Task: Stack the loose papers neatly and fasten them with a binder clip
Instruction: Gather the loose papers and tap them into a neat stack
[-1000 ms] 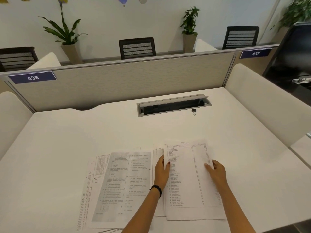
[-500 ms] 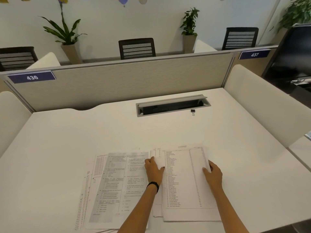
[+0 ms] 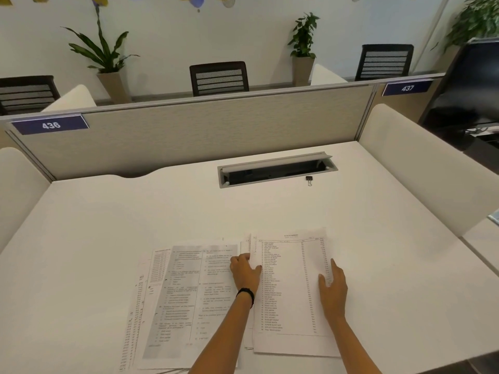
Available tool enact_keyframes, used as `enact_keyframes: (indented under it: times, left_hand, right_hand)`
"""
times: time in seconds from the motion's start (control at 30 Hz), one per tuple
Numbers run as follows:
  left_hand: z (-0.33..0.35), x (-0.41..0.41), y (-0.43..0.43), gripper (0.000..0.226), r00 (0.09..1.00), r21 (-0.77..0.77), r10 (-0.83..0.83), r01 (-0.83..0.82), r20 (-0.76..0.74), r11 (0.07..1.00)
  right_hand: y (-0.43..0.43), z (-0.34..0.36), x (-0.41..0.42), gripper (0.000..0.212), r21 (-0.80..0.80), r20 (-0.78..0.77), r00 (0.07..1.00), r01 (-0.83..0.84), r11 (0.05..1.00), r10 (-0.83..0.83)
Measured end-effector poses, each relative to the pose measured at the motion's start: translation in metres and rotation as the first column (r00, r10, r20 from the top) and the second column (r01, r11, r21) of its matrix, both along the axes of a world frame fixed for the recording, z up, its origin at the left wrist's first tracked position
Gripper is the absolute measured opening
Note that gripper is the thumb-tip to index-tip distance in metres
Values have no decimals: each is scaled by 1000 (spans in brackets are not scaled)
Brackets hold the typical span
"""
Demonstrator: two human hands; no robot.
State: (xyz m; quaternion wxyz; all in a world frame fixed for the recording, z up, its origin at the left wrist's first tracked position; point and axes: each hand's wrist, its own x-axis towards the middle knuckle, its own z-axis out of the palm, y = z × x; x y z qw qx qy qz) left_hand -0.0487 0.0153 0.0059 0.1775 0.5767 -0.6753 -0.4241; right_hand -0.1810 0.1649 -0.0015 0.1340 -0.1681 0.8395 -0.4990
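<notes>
White bench (image 3: 108, 225), grey divider (image 3: 216, 125) behind w/ tags 436, 437; chairs, potted plants beyond. Cable tray (image 3: 275, 170) open at back; small black binder clip (image 3: 309, 180) just beside it, untouched. Papers (image 3: 189, 300) printed b/w, fanned loose at near edge. Left hand (image 3: 244, 273) fingers curled at top sheet (image 3: 291, 290) left edge; right hand (image 3: 333, 288) flat, fingers spread on its right edge.

White desk (image 3: 135, 211) with open cable tray (image 3: 276, 170), beige divider panel (image 3: 202, 130) labelled 436 (image 3: 50, 125) and 437 (image 3: 407, 88), black mesh chairs (image 3: 219, 78) beyond, potted plants (image 3: 106, 58) against pale wall (image 3: 243, 31)
</notes>
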Motion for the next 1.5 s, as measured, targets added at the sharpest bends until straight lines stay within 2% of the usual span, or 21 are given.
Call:
enact_keyframes:
  times: [0.13,0.2,0.33,0.47,0.57,0.67,0.73,1.13,1.3,1.4,1.5]
  left_hand:
    - [1,1,9,33,999,-120,-18,21,30,993]
    - [0,0,13,30,998,-131,-51,54,24,990]
    - [9,-1,20,27,973,-69,-116,104,-201,992]
    - [25,-2,18,21,925,-61,-122,108,-359,992]
    - [36,-4,11,21,883,-47,-113,103,-455,994]
    - [51,-6,4,19,835,-47,-118,110,-537,993]
    - [59,-9,-1,18,807,-55,-121,109,-578,992]
    - [138,-26,-10,13,693,-243,-164,-16,-702,970]
    - [142,-27,-2,18,661,-249,-149,-59,-736,967]
    - [132,-26,3,12,679,-247,-167,-23,-715,969]
    - [129,-26,8,15,675,-205,-151,0,-722,979]
  right_hand:
    - [-3,1,-2,52,-12,18,1000,23,1000,-23]
    - [-5,2,-3,49,-14,38,998,44,999,-44]
    - [-10,2,-8,39,-1,72,996,46,999,-46]
    - [-13,5,-18,32,-9,104,994,41,999,-40]
    - [-14,20,-25,35,-71,179,983,61,996,-48]
    - [-15,40,-32,40,-154,260,965,26,988,15]
    - [-18,55,-36,36,-210,274,961,17,977,43]
    - [-32,147,-36,9,-565,33,994,-66,823,102]
    - [-31,151,-34,11,-538,-19,991,-120,835,131]
    - [-30,144,-32,20,-516,29,987,-120,848,158]
    - [-28,140,-30,18,-521,65,985,-105,847,163]
